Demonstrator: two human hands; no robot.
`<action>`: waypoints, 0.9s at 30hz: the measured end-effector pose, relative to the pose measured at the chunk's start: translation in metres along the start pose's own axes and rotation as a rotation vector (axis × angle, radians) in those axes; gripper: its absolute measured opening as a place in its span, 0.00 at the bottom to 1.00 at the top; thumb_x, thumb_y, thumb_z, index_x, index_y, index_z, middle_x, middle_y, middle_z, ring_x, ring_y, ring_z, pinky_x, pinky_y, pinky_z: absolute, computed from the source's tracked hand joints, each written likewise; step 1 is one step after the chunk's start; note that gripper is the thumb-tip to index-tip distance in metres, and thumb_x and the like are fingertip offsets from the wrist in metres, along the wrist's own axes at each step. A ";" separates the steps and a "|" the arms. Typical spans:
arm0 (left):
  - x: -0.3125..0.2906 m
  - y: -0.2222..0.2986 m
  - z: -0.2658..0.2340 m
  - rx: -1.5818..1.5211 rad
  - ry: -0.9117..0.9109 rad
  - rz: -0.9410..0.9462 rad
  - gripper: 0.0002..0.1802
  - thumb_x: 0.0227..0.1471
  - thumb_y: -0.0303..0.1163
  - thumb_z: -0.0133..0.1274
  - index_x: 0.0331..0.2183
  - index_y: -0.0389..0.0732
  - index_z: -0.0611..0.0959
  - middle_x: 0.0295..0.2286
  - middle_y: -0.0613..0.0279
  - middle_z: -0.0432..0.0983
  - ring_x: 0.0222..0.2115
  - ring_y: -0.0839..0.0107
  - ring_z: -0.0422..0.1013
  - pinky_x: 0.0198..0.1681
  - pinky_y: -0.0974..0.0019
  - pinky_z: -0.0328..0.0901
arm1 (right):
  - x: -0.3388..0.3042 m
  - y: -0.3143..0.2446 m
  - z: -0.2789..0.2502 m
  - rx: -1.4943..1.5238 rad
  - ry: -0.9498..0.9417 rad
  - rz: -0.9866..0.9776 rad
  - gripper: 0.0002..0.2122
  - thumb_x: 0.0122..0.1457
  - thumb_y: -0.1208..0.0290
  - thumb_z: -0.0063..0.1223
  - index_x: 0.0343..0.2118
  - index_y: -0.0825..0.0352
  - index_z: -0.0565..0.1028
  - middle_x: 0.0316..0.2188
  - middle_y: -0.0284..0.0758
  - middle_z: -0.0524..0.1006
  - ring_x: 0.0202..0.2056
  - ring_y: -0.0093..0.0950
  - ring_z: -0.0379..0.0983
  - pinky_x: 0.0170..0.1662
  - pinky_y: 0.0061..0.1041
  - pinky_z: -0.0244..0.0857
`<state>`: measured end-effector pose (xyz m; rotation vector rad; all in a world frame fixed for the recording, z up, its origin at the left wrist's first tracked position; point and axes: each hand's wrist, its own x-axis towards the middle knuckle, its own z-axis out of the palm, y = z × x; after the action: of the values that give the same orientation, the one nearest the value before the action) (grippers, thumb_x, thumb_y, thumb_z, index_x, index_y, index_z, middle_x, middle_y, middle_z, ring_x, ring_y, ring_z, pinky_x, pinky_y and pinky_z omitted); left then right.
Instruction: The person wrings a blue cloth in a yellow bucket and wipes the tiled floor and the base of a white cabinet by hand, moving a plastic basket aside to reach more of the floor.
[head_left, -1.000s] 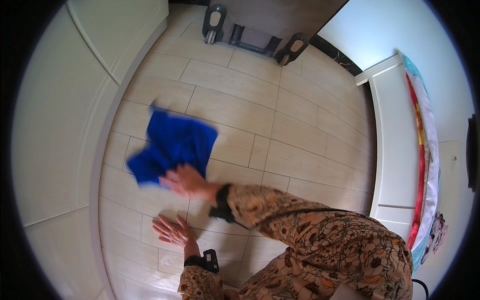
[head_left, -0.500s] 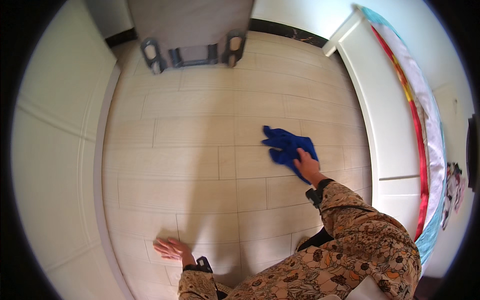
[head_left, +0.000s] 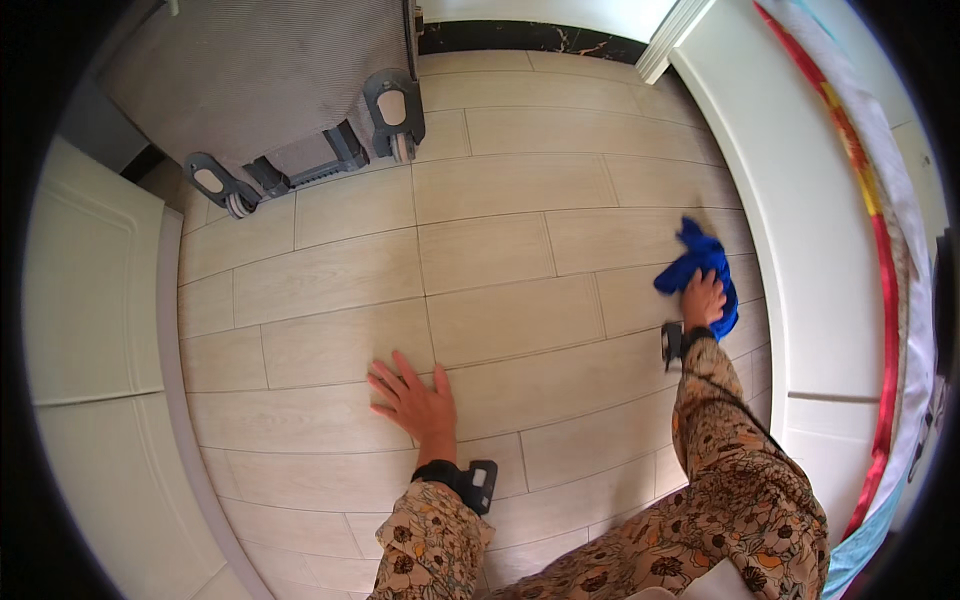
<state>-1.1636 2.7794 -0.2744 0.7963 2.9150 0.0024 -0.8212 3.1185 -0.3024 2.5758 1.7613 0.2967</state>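
Under my right hand [head_left: 704, 298] is a crumpled blue cloth [head_left: 702, 250], pressed against the tiled floor close to the white bed frame. The fingers are bent over the fabric, and part of the cloth sticks out beyond them. My left hand [head_left: 415, 400] rests on the pale wood-look floor [head_left: 520, 310] with its fingers spread and nothing in it. A dark band with a small device sits on each wrist, below floral sleeves.
A grey fabric suitcase [head_left: 270, 80] with dark wheels stands at the far left. White cabinet panels [head_left: 95, 300] line the left side. On the right runs a white bed frame [head_left: 770, 200] with red-edged bedding [head_left: 885, 300] on top. A dark skirting board [head_left: 530, 38] borders the far wall.
My right hand has moved the blue cloth rightward, nearer the bed frame. My left hand has shifted forward and right on the floor, fingers more spread. The view has turned and moved.
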 end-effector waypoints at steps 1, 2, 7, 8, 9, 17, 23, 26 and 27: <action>0.003 0.001 -0.002 0.015 -0.007 0.002 0.39 0.53 0.55 0.40 0.60 0.46 0.50 0.60 0.48 0.36 0.61 0.49 0.34 0.55 0.34 0.37 | 0.011 -0.028 -0.002 -0.059 0.002 -0.119 0.21 0.57 0.51 0.40 0.52 0.51 0.65 0.48 0.34 0.67 0.47 0.41 0.63 0.43 0.47 0.61; 0.004 -0.001 -0.007 0.006 -0.036 -0.009 0.39 0.53 0.55 0.41 0.60 0.46 0.51 0.60 0.48 0.36 0.61 0.49 0.34 0.55 0.34 0.37 | 0.022 -0.062 -0.002 -0.107 0.005 -0.242 0.21 0.56 0.50 0.40 0.52 0.51 0.65 0.49 0.32 0.67 0.48 0.41 0.64 0.44 0.48 0.61; 0.002 0.013 -0.010 -0.057 -0.112 -0.009 0.40 0.52 0.53 0.43 0.59 0.45 0.51 0.60 0.47 0.37 0.61 0.46 0.34 0.55 0.34 0.36 | 0.088 -0.236 0.001 0.306 -0.008 -0.394 0.24 0.55 0.45 0.36 0.53 0.49 0.64 0.53 0.33 0.65 0.53 0.40 0.60 0.52 0.44 0.55; 0.002 0.010 -0.011 -0.056 -0.114 -0.021 0.40 0.51 0.52 0.44 0.59 0.44 0.52 0.60 0.47 0.38 0.61 0.45 0.34 0.55 0.33 0.36 | 0.080 -0.280 -0.006 0.373 -0.079 -0.450 0.24 0.55 0.45 0.35 0.54 0.48 0.64 0.56 0.34 0.62 0.56 0.40 0.57 0.54 0.45 0.52; 0.006 0.004 -0.015 -0.050 -0.109 -0.033 0.40 0.51 0.51 0.45 0.59 0.44 0.52 0.60 0.47 0.38 0.60 0.45 0.34 0.55 0.33 0.35 | 0.058 -0.318 -0.012 0.402 -0.115 -0.539 0.24 0.55 0.46 0.35 0.53 0.48 0.64 0.56 0.34 0.62 0.57 0.39 0.56 0.56 0.45 0.49; 0.001 0.011 -0.007 -0.072 -0.045 0.023 0.39 0.50 0.50 0.45 0.59 0.44 0.54 0.60 0.46 0.40 0.60 0.45 0.36 0.55 0.33 0.37 | -0.055 -0.350 -0.040 0.712 -0.066 -1.411 0.19 0.46 0.59 0.51 0.43 0.52 0.72 0.51 0.32 0.68 0.54 0.38 0.60 0.55 0.45 0.50; 0.047 0.004 -0.001 -0.135 0.036 0.043 0.34 0.51 0.47 0.45 0.57 0.44 0.58 0.61 0.57 0.41 0.61 0.51 0.37 0.56 0.35 0.35 | -0.196 -0.188 -0.081 0.764 -0.332 -1.824 0.17 0.44 0.62 0.55 0.40 0.53 0.72 0.50 0.32 0.68 0.55 0.37 0.59 0.56 0.47 0.49; 0.083 -0.009 -0.015 -0.104 -0.016 -0.020 0.32 0.53 0.46 0.41 0.58 0.45 0.59 0.61 0.64 0.41 0.62 0.58 0.34 0.59 0.39 0.29 | -0.238 -0.137 -0.112 0.671 -0.721 -1.801 0.19 0.45 0.61 0.57 0.43 0.55 0.72 0.50 0.32 0.69 0.55 0.34 0.60 0.58 0.39 0.48; 0.090 0.001 -0.012 -0.155 -0.026 0.003 0.33 0.53 0.47 0.41 0.58 0.46 0.58 0.61 0.63 0.40 0.62 0.59 0.33 0.59 0.40 0.27 | -0.229 -0.139 -0.104 0.738 -0.680 -1.560 0.21 0.47 0.61 0.57 0.45 0.57 0.70 0.48 0.35 0.69 0.52 0.35 0.62 0.54 0.38 0.53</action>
<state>-1.2414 2.8259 -0.2731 0.7696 2.8465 0.2134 -1.0467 2.9473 -0.2508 0.4608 2.9458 -1.1717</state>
